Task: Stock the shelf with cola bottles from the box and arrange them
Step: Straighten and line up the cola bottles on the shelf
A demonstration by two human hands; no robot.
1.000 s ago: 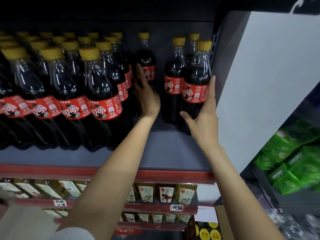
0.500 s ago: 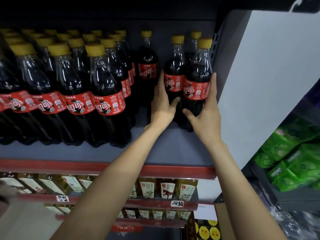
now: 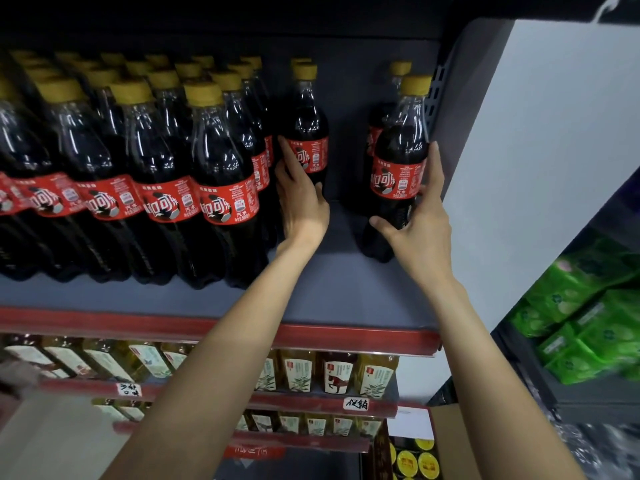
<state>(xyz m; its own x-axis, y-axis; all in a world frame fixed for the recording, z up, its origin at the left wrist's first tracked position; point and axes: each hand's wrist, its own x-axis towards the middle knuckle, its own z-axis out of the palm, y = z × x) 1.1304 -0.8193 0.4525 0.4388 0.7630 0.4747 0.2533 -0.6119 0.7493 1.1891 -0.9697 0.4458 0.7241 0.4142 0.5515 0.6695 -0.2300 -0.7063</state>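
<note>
The left hand (image 3: 302, 202) pinches a far upright cola bottle (image 3: 309, 133), the right hand (image 3: 420, 216) clasps the near-right cola bottle (image 3: 398, 168), an empty shelf (image 3: 311, 289) gap between them.

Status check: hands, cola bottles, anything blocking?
Left hand grips rear bottle. Right hand grips front-right bottle. Open gap between them on shelf; nothing blocking.

Cola bottles (image 3: 20, 188) at far left: cut by the frame edge. My left hand (image 3: 301, 202) hides one bottle's (image 3: 308, 133) base. Box (image 3: 415, 455): partly out of frame.
</note>
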